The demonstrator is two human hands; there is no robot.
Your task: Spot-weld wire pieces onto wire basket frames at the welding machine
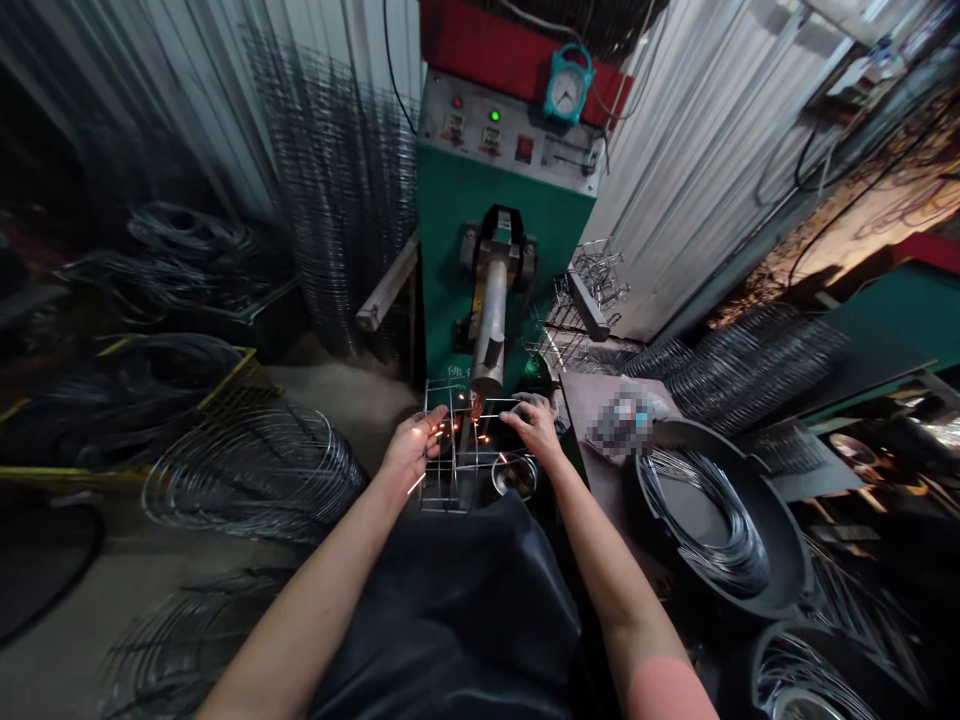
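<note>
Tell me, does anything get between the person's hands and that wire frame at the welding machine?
Nothing visible does. The left hand and right hand grip the wire frame directly, one each side; the welding electrode meets it between them, throwing sparks.

The scene is dim overall. The brightest light falls at upper right on the corrugated wall (697, 150). Orange sparks (480, 436) at the centre throw small warm glints onto the wire frame (444, 488). The left side lies in deep shadow, and the wire coils (255, 470) there are smeared by motion blur. Wide-angle distortion bends straight lines toward the edges. A pixelated patch (622, 420) masks one object.
</note>
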